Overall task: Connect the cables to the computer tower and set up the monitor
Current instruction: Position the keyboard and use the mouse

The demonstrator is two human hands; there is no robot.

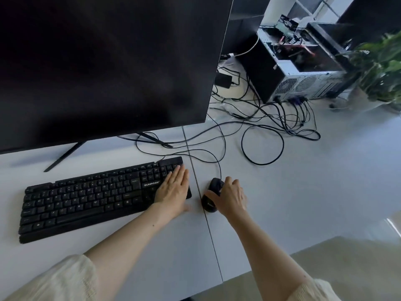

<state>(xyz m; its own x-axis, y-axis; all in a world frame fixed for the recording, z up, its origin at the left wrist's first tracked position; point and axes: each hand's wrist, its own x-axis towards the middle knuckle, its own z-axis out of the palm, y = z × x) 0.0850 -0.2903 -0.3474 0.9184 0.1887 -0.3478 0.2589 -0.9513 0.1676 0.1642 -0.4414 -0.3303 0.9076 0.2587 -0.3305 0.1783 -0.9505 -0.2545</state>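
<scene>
A dark monitor [104, 68] is seen standing on a white desk [303, 192], with a black keyboard [86, 196] laid in front of it. The left hand [173, 190] is rested flat, fingers extended, on the keyboard's right end, gripping nothing. Just beside it, a black mouse [212, 195] is clasped by the right hand [231, 197]. Tangled black cables [262, 135] are trailed across the desk to the opened computer tower [297, 68] at far right, where several are plugged in.
</scene>
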